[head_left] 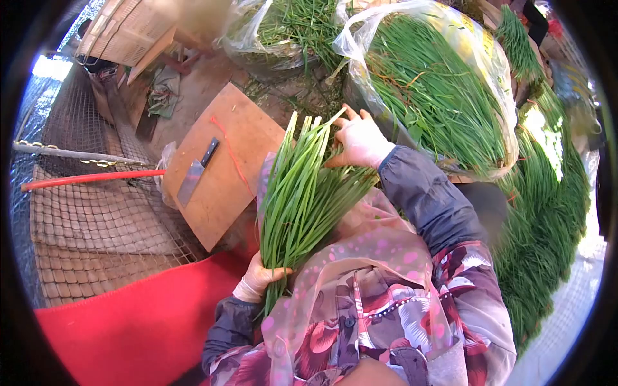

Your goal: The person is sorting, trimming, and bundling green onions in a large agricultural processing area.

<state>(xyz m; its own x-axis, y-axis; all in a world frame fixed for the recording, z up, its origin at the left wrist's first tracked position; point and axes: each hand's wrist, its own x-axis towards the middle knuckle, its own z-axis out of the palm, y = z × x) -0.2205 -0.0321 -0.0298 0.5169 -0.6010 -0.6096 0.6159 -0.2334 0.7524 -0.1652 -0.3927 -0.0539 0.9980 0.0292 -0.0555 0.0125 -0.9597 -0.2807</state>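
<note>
Left fingers (278, 275) curled round green stalks (293, 199) — right fingers (350, 113) spread beside the pale ends (315, 123).

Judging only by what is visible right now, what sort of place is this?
Probably a covered packing area for leafy greens: open bags of long green stalks, a board with a knife, and stacked plastic crates.

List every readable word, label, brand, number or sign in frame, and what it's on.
No readable text anywhere.
Large clear plastic bag at the top right: yellow marks, too blurred to tell if they are print.
Knife: no marking that can be made out.
Wooden board: none visible.
</note>
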